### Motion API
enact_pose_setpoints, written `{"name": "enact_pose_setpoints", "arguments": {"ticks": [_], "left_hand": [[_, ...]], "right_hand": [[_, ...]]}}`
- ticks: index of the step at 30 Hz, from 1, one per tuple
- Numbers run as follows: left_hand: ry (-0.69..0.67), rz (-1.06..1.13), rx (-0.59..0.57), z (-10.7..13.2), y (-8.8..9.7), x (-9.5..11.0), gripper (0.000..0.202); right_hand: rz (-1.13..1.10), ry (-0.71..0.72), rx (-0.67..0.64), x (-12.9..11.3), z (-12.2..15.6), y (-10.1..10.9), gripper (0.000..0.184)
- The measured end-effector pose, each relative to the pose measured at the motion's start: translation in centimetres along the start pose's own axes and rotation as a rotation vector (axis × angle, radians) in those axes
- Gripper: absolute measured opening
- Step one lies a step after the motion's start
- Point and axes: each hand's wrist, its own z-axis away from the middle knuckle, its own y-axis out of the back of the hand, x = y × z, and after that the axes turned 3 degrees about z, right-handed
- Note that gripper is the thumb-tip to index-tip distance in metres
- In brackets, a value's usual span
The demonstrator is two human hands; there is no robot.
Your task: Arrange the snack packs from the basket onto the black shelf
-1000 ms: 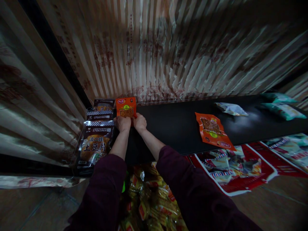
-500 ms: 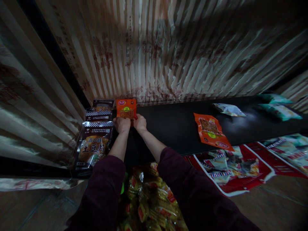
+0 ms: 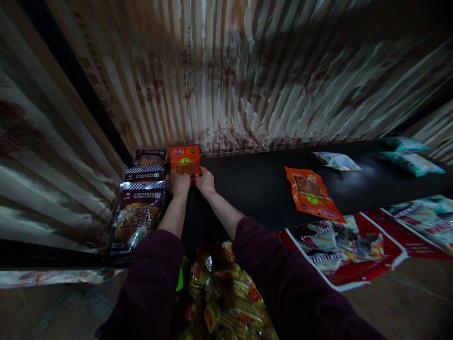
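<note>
Both hands grip one orange snack packet [image 3: 184, 160] at its near edge. Left hand [image 3: 179, 182] is curled shut on the packet's near left corner. Right hand [image 3: 205, 181] is curled shut on the near right corner. That packet stands up at the far left of the black shelf [image 3: 255, 189], close to the striped wall [image 3: 247, 75]. Just left of it lie dark chip bags [image 3: 138, 212] in a row. Another orange packet [image 3: 311, 192] lies flat, well apart, on the right.
</note>
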Motion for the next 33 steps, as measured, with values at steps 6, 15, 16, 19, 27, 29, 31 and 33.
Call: {"name": "enact_pose_setpoints", "arguments": {"ticks": [6,15,16,19,27,29,31,33], "left_hand": [[-0.052,-0.062,0.027,1.4,-0.4,-0.2,0.045],[-0.135,-0.101,-0.043,1.3,-0.5,-0.5,0.041],[-0.142,-0.108,-0.047,1.1,-0.7,-0.6,0.041],[-0.169,-0.132,-0.057,0.7,-1.1,-0.9,0.038],[-0.202,-0.129,-0.06,-0.7,-1.7,-1.0,0.035],[-0.214,-0.137,-0.064,-1.0,-1.8,-1.0,0.035],[-0.224,-0.146,-0.071,-1.1,-1.9,-1.1,0.036],[-0.229,-0.155,-0.076,-1.1,-2.0,-1.1,0.038]], "right_hand": [[0.047,-0.024,0.006,-0.2,0.2,0.1,0.045],[0.238,0.078,-0.023,-0.4,1.1,0.3,0.047],[0.263,0.09,-0.021,-0.4,1.2,0.4,0.044],[0.299,0.114,-0.027,-0.4,1.5,0.6,0.037],[0.294,0.172,-0.042,0.0,1.1,0.7,0.032],[0.298,0.177,-0.053,0.1,1.0,0.6,0.033],[0.325,0.181,-0.066,0.2,0.9,0.6,0.035],[0.365,0.202,-0.072,0.3,1.0,0.6,0.039]]}}
